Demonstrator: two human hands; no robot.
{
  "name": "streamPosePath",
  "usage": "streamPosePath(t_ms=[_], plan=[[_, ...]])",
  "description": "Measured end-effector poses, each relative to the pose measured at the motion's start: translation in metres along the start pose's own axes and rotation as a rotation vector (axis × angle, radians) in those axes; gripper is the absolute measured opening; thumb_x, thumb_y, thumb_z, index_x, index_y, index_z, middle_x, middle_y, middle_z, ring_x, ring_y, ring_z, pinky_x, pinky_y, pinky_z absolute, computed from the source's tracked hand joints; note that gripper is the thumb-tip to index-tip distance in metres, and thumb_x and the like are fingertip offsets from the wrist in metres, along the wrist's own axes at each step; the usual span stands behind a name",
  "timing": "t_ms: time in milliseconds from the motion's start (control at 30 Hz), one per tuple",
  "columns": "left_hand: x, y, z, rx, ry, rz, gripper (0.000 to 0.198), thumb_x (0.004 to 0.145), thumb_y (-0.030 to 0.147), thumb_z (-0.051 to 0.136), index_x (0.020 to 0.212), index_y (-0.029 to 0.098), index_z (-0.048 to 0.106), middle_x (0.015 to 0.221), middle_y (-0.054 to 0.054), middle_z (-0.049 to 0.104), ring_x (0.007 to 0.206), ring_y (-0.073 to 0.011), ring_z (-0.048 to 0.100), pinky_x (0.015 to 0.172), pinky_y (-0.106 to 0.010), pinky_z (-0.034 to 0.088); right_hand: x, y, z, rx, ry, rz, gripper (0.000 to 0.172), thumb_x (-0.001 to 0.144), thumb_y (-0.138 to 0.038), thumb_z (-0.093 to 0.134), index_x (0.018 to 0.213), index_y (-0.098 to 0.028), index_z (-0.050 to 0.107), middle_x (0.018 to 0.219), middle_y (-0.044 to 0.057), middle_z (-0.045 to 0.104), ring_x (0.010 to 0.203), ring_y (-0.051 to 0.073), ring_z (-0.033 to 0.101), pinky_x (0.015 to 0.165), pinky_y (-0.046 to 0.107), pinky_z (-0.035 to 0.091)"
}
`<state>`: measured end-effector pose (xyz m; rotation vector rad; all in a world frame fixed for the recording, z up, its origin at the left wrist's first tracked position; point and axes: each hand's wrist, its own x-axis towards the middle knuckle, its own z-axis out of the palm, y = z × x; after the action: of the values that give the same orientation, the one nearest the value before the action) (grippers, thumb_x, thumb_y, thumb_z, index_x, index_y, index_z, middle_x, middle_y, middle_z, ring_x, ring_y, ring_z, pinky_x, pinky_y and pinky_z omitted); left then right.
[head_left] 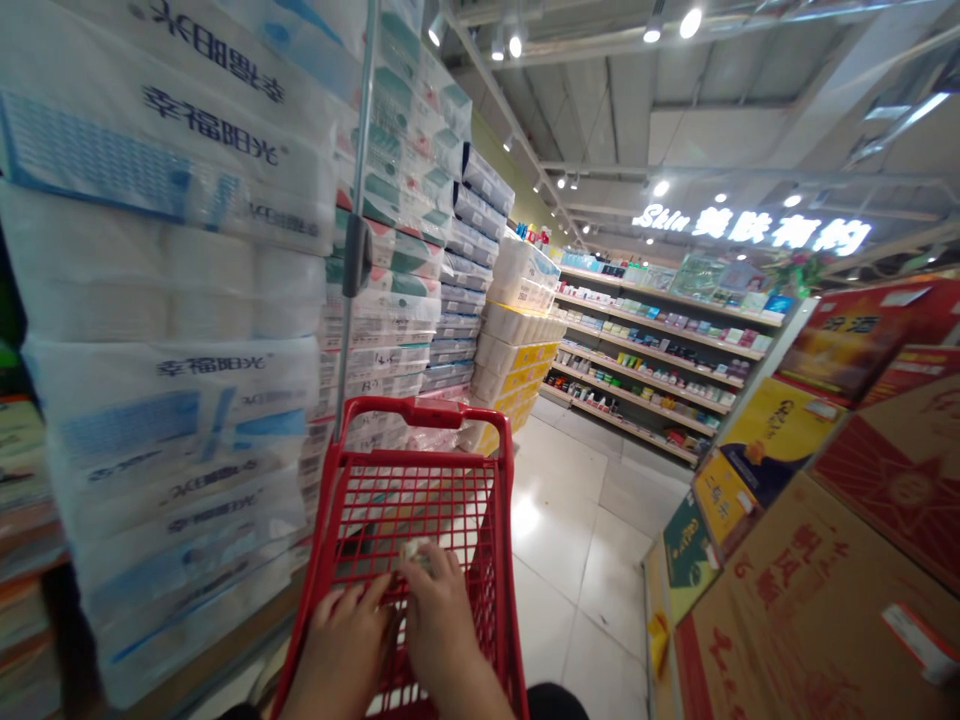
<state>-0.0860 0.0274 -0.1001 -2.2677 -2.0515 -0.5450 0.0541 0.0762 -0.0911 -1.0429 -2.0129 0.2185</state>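
Note:
Both of my hands are close together over a red shopping cart point(495, 560) with a plastic grid. My right hand point(441, 612) has its fingers bent around a small, pale, crumpled thing point(410, 550); its kind is too blurred to name. Just beside it, my left hand point(341, 632) is closed with curled fingers pointing toward the right hand. Whatever its fingertips hold, if anything, is hidden. Beyond the hands rises the cart's red top bar point(420, 410), and a thin grey pole point(354, 300) stands up from its left corner.
Tall stacks of wrapped toilet paper rolls point(187, 400) and tissue packs point(472, 250) line the left. Cardboard boxes point(832, 600) are piled on the right. A tiled floor aisle point(577, 540) runs between them toward shelves of small packaged goods point(652, 350) under a lit sign point(780, 230).

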Motion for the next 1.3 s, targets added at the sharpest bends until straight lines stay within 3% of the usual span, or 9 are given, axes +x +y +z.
streamPosePath(t_ms=[200,367,500,633,800,967,1133,1300], plan=[[0.000,-0.002,0.001,-0.033,0.037,0.018,0.034,0.090,0.024,0.041,0.089,0.030,0.074,0.128,0.001,0.062,0.108,-0.0230,0.058,0.098,-0.046,0.033,0.003,0.009,-0.005,-0.005,0.170,0.154,0.055,0.074,0.006,0.044,0.112,-0.027,0.066,0.114,0.007,0.060,0.101,0.020,0.056,0.089,0.037,0.048],[-0.001,-0.004,0.002,0.006,0.010,0.007,0.035,0.084,0.015,0.043,0.093,0.030,0.074,0.127,-0.001,0.063,0.111,-0.0244,0.057,0.098,-0.046,0.033,-0.004,0.001,0.003,0.143,-0.040,-0.006,0.063,0.070,0.005,0.050,0.122,-0.029,0.061,0.128,0.006,0.053,0.118,0.021,0.050,0.101,0.037,0.044],[-0.001,-0.004,0.004,0.001,0.038,0.026,0.035,0.088,0.019,0.041,0.090,0.030,0.074,0.127,0.000,0.063,0.107,-0.0238,0.058,0.096,-0.047,0.034,-0.004,0.000,0.008,0.265,0.002,0.069,0.061,0.071,0.004,0.050,0.123,-0.026,0.061,0.122,0.008,0.055,0.114,0.019,0.055,0.099,0.033,0.046],[-0.002,0.000,0.001,0.009,0.052,0.021,0.033,0.089,0.019,0.041,0.086,0.027,0.073,0.127,0.000,0.063,0.108,-0.0235,0.057,0.096,-0.046,0.033,-0.001,0.008,0.002,0.239,-0.006,0.050,0.058,0.066,0.006,0.047,0.109,-0.026,0.069,0.112,0.005,0.058,0.106,0.018,0.057,0.093,0.030,0.048],[-0.001,0.004,-0.002,-0.020,0.074,0.031,0.033,0.093,0.025,0.040,0.090,0.029,0.073,0.126,0.001,0.063,0.106,-0.0221,0.056,0.096,-0.045,0.033,0.002,0.015,-0.006,0.095,0.187,0.172,0.059,0.071,0.005,0.045,0.117,-0.026,0.065,0.108,0.006,0.059,0.099,0.019,0.058,0.089,0.032,0.048],[-0.002,0.002,-0.002,0.002,0.080,0.028,0.031,0.090,0.020,0.043,0.085,0.026,0.073,0.125,-0.001,0.063,0.105,-0.0224,0.057,0.096,-0.044,0.034,0.001,0.012,0.000,0.140,0.015,-0.016,0.060,0.073,0.004,0.045,0.121,-0.027,0.063,0.117,0.006,0.060,0.108,0.019,0.056,0.093,0.032,0.047],[0.001,0.006,-0.004,-0.018,0.083,0.023,0.034,0.094,0.028,0.040,0.091,0.028,0.073,0.127,0.000,0.062,0.105,-0.0222,0.057,0.096,-0.045,0.034,0.005,0.022,-0.006,-0.008,0.195,0.187,0.051,0.079,0.000,0.044,0.120,-0.023,0.064,0.115,0.011,0.060,0.101,0.021,0.058,0.089,0.036,0.049],[0.004,0.009,-0.005,-0.012,0.034,0.012,0.034,0.093,0.026,0.040,0.088,0.024,0.073,0.127,-0.003,0.062,0.105,-0.0228,0.056,0.096,-0.045,0.033,0.003,0.019,-0.005,0.045,0.012,0.029,0.060,0.075,0.003,0.045,0.123,-0.028,0.062,0.121,0.007,0.060,0.113,0.020,0.053,0.095,0.035,0.046]])
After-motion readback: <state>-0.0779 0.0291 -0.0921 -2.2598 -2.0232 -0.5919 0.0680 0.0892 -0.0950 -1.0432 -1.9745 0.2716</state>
